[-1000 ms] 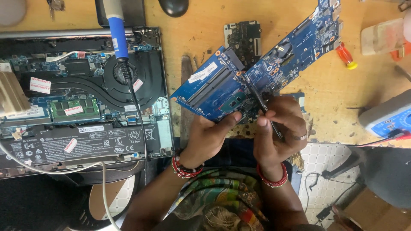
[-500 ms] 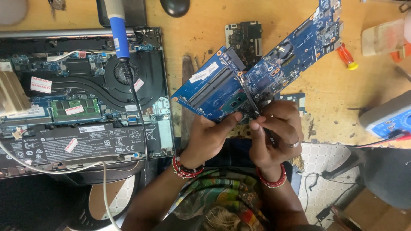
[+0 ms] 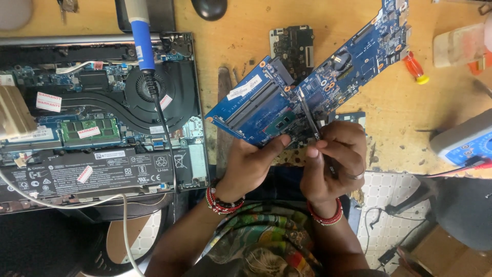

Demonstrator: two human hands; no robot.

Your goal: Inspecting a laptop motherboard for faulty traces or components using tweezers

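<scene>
Gripping blue laptop motherboard (image 3: 307,92) by lower edge with left hand (image 3: 251,164). Pinching black tweezers (image 3: 309,119) in right hand (image 3: 333,161), tips touching board beside open laptop (image 3: 97,113).

Worktop (image 3: 246,36): bare wood, scuffed and stained. At left lies an opened laptop base (image 3: 97,113), internals exposed, fan upward. A small dark circuit board (image 3: 291,45) lies near centre. A black mouse (image 3: 209,7) sits at the far edge. A red-handled screwdriver (image 3: 415,67) lies to the right. A grey and blue meter (image 3: 464,141) rests at the right edge.
</scene>
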